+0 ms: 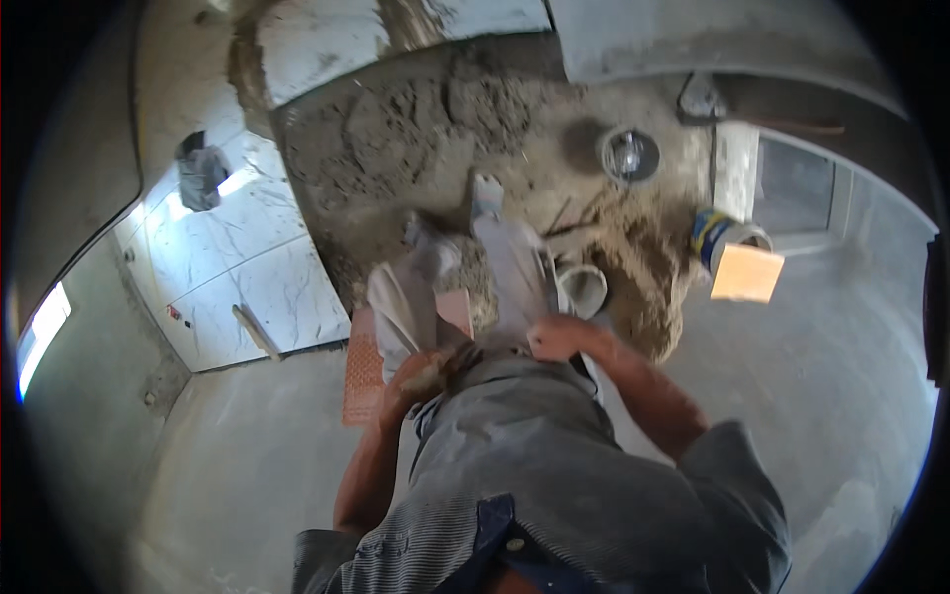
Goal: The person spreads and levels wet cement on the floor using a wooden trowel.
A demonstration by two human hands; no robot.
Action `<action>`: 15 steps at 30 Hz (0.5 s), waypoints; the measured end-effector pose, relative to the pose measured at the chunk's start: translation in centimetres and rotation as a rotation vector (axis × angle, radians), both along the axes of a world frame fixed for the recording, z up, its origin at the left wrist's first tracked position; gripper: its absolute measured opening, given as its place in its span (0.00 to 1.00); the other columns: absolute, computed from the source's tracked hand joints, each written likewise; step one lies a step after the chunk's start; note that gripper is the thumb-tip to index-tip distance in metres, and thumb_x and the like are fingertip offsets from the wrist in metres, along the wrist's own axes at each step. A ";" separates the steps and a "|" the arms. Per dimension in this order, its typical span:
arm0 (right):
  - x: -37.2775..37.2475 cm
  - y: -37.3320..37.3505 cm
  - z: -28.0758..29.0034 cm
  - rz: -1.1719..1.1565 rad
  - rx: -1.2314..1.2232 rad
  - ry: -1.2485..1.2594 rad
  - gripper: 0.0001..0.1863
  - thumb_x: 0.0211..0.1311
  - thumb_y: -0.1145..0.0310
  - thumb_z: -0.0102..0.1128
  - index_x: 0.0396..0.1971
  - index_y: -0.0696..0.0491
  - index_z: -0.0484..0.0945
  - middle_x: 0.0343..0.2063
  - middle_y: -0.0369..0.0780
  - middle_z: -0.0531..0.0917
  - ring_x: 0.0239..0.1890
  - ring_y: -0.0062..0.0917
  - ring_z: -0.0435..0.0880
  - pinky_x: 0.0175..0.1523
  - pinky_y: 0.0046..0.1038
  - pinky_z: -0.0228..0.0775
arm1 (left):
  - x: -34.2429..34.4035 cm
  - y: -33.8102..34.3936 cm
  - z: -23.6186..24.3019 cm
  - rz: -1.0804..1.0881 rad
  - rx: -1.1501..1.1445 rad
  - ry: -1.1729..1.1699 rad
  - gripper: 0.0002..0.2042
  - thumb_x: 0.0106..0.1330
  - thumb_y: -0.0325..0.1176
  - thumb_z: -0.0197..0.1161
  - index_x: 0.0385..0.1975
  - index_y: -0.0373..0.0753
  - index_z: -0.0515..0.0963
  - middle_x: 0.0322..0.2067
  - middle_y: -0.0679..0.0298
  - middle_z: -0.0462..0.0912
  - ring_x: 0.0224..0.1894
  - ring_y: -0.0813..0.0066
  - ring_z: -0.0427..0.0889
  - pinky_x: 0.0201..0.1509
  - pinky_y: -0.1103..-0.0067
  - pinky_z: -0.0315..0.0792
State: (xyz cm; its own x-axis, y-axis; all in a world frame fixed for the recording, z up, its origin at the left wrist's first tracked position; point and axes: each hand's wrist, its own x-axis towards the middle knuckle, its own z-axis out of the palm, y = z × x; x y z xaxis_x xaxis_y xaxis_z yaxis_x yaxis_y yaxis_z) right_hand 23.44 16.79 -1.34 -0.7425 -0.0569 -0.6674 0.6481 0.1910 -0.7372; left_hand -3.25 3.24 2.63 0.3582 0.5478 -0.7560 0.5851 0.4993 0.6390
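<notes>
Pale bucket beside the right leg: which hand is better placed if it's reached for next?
Likely the right hand: it is by the right leg, near the bucket. The left hand is farther off, on that leg's other side.

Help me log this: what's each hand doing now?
Left hand: at the trousers; open or closed, can't tell.
Right hand: looks curled, also there; grip can't be told.

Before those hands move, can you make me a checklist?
1. Left hand empty: cannot tell; its fingers don't show clearly.
2. Right hand empty: cannot tell; its fingers tuck out of sight by the trousers.
3. Round bucket upright: ok, its open top faces up.
4. Stick off the white tiles: not ok, it lies on them.
5. Orange board steady: cannot tell; it overlaps the blue tub.
</notes>
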 end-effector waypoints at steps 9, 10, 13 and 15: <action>-1.2 10.2 -9.7 -0.284 -0.537 -0.436 0.16 0.59 0.63 0.48 0.42 0.57 0.76 0.32 0.42 0.83 0.27 0.25 0.84 0.30 0.30 0.72 | -0.2 7.1 -18.8 -0.180 -0.007 -0.151 0.14 0.63 0.41 0.51 0.40 0.38 0.73 0.33 0.47 0.79 0.37 0.48 0.77 0.40 0.62 0.70; -0.5 11.6 -11.2 -0.401 -0.565 -0.424 0.17 0.62 0.62 0.48 0.46 0.56 0.73 0.33 0.41 0.82 0.28 0.25 0.84 0.30 0.28 0.73 | -1.2 8.1 -21.8 -0.228 0.019 -0.107 0.15 0.63 0.42 0.51 0.43 0.38 0.72 0.34 0.47 0.79 0.38 0.48 0.77 0.41 0.63 0.70; 2.5 14.5 -17.9 -0.965 -0.462 -0.285 0.18 0.61 0.62 0.51 0.48 0.55 0.71 0.36 0.41 0.80 0.30 0.24 0.82 0.32 0.25 0.73 | -5.2 7.3 -33.7 0.340 0.178 -0.219 0.18 0.63 0.47 0.52 0.45 0.41 0.71 0.36 0.48 0.79 0.41 0.47 0.77 0.43 0.64 0.70; 5.9 14.2 -25.2 -1.481 -0.363 -0.249 0.19 0.60 0.62 0.52 0.50 0.54 0.70 0.38 0.41 0.79 0.33 0.25 0.81 0.34 0.28 0.75 | -8.1 15.0 -33.0 0.096 0.194 0.198 0.20 0.63 0.49 0.53 0.47 0.41 0.71 0.37 0.47 0.79 0.42 0.47 0.77 0.44 0.63 0.70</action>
